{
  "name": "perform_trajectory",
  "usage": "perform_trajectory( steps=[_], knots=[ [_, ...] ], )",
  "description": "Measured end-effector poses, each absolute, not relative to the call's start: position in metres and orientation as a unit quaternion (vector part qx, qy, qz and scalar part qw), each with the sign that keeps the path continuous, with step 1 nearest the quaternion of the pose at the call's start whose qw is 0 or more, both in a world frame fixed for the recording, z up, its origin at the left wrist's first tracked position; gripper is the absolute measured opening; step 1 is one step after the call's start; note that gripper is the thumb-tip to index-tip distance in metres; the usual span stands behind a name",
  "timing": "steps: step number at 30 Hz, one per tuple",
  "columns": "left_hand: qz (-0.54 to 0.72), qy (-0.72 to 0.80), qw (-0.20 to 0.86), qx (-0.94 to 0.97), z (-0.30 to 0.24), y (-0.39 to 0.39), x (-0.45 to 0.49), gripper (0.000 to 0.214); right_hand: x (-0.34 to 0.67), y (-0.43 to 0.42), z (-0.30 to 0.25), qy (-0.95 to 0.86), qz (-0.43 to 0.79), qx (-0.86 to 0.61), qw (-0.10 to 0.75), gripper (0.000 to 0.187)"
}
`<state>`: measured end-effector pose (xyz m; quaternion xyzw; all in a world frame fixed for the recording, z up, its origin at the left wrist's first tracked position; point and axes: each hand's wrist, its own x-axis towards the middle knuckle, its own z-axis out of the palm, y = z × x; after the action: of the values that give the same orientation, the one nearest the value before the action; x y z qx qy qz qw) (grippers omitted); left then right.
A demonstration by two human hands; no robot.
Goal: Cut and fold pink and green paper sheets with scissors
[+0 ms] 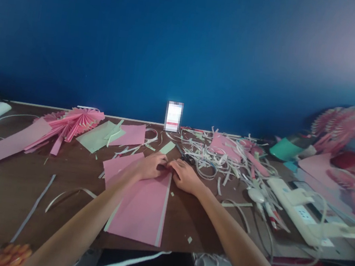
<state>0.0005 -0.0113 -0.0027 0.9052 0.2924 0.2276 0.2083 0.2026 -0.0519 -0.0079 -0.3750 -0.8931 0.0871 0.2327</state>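
A sheet of pink paper lies on the table in front of me, with a pale strip running along its right edge. At its far right corner my left hand rests on the sheet, fingers curled and closed on the paper. My right hand meets it there from the right, its fingers pinched together by the strip's far end. The fingertips of both hands nearly touch, and whatever the right one pinches is hidden. Another pink piece shows beneath the sheet on the left.
Curled white paper strips heap up behind my right hand, near dark-handled scissors. Folded pink paper fans lie back left. On the right are a white power strip and cables. A lit phone stands against the blue wall.
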Motion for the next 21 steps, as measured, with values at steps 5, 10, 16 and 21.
perform_trajectory(
  steps=[5,10,16,21],
  knots=[
    [0.225,0.294,0.214,0.904,-0.0019,-0.0118,0.0004,0.013,0.2031,-0.0507,-0.0098,-0.895,0.086,-0.367,0.239,0.035],
    [0.225,0.296,0.212,0.904,0.0017,-0.0138,0.0011,0.011,0.2030,-0.0490,-0.0117,-0.895,0.088,-0.370,0.234,0.036],
    [0.224,0.308,0.222,0.898,0.0020,-0.0152,0.0007,0.011,0.2000,-0.0502,-0.0112,-0.898,0.071,-0.382,0.208,0.038],
    [0.230,0.307,0.234,0.894,-0.0003,-0.0138,0.0003,0.012,0.2011,-0.0513,-0.0114,-0.896,0.069,-0.381,0.219,0.045]
  ],
)
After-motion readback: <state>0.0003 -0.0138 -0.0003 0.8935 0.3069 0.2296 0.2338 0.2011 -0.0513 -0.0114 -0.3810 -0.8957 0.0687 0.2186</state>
